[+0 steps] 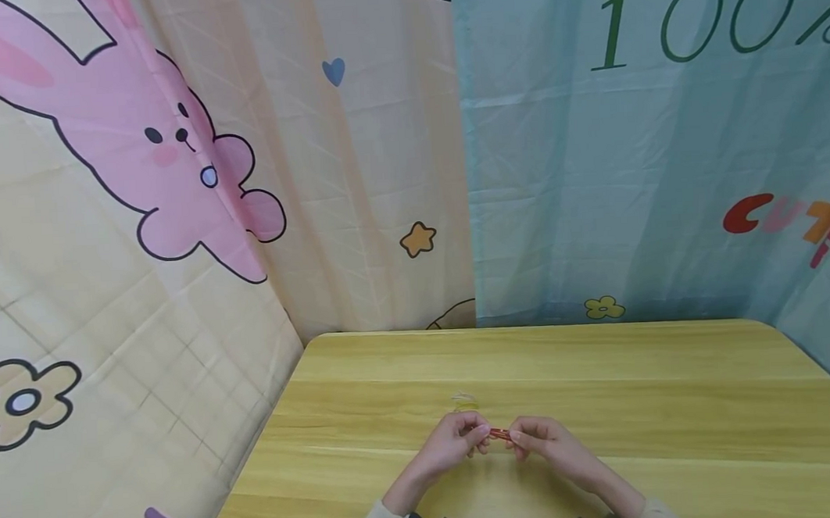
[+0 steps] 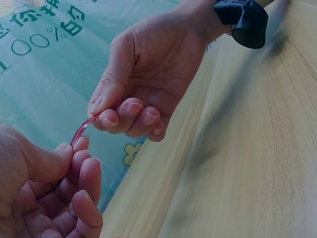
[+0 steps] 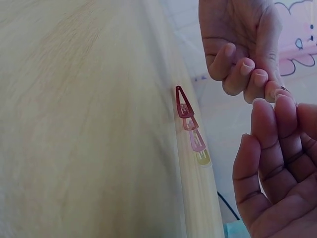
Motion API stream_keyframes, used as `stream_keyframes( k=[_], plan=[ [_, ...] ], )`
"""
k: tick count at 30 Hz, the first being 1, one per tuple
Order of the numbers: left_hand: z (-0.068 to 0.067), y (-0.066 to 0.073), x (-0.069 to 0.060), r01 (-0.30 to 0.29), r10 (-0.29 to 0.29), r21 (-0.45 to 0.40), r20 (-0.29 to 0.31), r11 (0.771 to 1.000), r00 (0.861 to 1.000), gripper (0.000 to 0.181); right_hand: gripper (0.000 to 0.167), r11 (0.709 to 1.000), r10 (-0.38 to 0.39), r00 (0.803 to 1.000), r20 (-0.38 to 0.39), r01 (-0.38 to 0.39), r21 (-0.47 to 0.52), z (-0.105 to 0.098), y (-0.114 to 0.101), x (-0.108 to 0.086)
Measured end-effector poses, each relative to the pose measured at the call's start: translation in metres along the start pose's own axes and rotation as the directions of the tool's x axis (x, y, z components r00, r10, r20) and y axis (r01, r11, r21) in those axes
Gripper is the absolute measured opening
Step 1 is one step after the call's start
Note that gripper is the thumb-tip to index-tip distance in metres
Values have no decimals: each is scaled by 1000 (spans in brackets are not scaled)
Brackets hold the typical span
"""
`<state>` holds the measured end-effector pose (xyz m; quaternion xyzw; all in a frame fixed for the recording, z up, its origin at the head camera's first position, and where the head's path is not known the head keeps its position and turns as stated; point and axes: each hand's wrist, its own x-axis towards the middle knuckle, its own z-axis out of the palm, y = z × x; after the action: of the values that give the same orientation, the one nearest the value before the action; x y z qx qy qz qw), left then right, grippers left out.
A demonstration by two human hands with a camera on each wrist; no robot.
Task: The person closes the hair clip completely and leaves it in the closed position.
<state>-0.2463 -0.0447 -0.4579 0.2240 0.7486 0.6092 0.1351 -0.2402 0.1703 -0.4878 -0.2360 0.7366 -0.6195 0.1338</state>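
Observation:
Both hands pinch a red snap hair clip (image 1: 500, 434) between them, just above the wooden table. My left hand (image 1: 459, 436) grips one end between thumb and forefinger, and my right hand (image 1: 540, 440) the other. From the left wrist, the clip (image 2: 80, 130) looks slightly bowed between the left hand (image 2: 44, 183) and the right hand (image 2: 148, 74). In the right wrist view, fingers hide nearly all of it. Several more snap clips lie in an overlapping row on the table: a dark red clip (image 3: 182, 106), a lighter red one, a pink clip (image 3: 197, 141) and a yellow clip (image 3: 203, 156).
The wooden table (image 1: 604, 374) has rounded far corners. Behind it hang printed curtains, a cream one (image 1: 368, 175) with a pink rabbit at the left and a teal one (image 1: 629, 185) at the right. Each wrist wears a dark band (image 2: 247, 25).

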Motion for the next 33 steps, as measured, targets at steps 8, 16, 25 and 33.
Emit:
stream_keyframes(
  k=[8, 16, 25, 33],
  plan=[
    [1, 7, -4, 0, 0, 5, -9, 1000, 1000, 15, 26, 1000, 12, 1000, -4, -12, 3, 0, 0, -1],
    [2, 6, -3, -1, 1, 5, -20, 1000, 1000, 16, 28, 1000, 23, 999, -27, -23, -8, 0, 4, 0],
    [2, -2, 0, 10, -9, 28, -27, 1000, 1000, 17, 29, 998, 32, 997, -77, -36, -47, -1, 8, -1],
    [1, -24, 9, 23, -22, 61, -22, 998, 1000, 18, 22, 995, 70, 984, -166, -80, -52, -1, 5, -2]
  ],
)
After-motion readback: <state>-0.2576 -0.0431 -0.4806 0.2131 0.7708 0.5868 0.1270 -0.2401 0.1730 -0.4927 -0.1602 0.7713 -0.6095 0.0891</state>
